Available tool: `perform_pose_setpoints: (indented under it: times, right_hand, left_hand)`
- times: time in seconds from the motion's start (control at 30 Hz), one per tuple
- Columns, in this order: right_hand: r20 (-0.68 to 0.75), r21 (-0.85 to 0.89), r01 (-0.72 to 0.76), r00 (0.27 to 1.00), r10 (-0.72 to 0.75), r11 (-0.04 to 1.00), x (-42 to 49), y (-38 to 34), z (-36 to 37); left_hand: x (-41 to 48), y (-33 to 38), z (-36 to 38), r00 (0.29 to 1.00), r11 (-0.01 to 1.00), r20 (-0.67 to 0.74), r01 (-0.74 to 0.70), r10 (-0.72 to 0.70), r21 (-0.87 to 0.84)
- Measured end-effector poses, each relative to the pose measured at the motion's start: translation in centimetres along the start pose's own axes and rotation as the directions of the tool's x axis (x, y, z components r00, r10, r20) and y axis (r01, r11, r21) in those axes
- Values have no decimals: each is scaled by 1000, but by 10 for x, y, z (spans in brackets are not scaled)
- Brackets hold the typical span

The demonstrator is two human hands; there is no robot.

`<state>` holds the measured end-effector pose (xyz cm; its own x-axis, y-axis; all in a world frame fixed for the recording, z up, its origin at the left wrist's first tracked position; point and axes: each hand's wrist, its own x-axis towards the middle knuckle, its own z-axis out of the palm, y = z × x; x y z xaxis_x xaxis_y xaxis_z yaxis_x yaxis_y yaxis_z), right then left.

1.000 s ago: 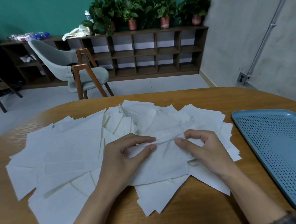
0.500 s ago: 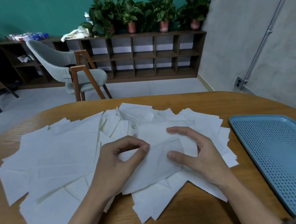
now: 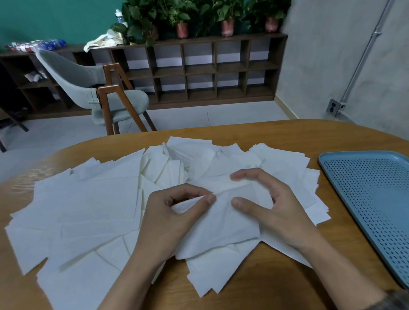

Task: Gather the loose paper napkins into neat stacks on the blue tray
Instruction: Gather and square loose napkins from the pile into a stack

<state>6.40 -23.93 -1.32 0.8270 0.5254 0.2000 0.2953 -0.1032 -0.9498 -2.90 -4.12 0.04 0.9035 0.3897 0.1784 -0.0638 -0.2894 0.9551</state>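
Note:
Several loose white paper napkins lie spread in an overlapping heap across the round wooden table. My left hand pinches the upper left corner of one napkin at the heap's middle, between thumb and forefinger. My right hand is on the same napkin's right side, thumb pressing its top face, fingers arched over its far edge. The blue perforated tray lies at the table's right, with nothing on it, about a hand's width from the heap.
A grey chair with wooden legs stands beyond the table's far edge. Behind it runs a low dark shelf unit with potted plants on top. A grey wall is at the right.
Both hands drew one napkin nearer to me out of the heap. My left fingers closed into a pinch on its corner; my right fingers arched wider over it.

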Motion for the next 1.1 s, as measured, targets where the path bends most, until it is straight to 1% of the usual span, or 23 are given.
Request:
perform_pose_setpoints:
  times: [0.1,0.17,0.27,0.47,0.63,0.77,0.87,0.97,1.03,1.1]
  right_hand:
    - [0,-41,4,1000,-4,999,-2,-2,1]
    - [-3,-60,9,1000,-9,998,-2,-3,1]
    - [21,-11,2,1000,-2,1000,-2,-2,2]
    - [16,49,21,1000,-22,999,-4,-4,3]
    - [6,18,38,999,-38,999,-2,-3,3]
    - [-38,-40,60,997,-61,997,-1,-2,3]
    - [-56,-38,61,996,-63,997,-1,-1,0]
    - [-90,-10,69,994,-70,998,-2,-3,-2]
    - [-49,52,56,997,-53,997,-2,-4,-6]
    - [42,80,43,998,-47,996,-3,-10,-13]
  left_hand:
    - [0,2,2,1000,1000,-5,-4,4,-30]
    - [2,2,1,999,998,-10,-49,49,-28]
    - [6,1,3,994,995,-37,-101,101,4]
    - [16,2,13,992,989,-73,-91,100,119]
    - [24,5,17,997,989,-38,-68,73,132]
    - [26,5,20,998,991,-27,-60,64,119]
    - [25,5,17,999,993,13,-44,43,111]
    - [24,8,6,996,999,88,7,-11,42]
    - [22,11,1,991,1000,136,13,-16,22]
    - [23,11,0,993,997,112,-48,42,53]
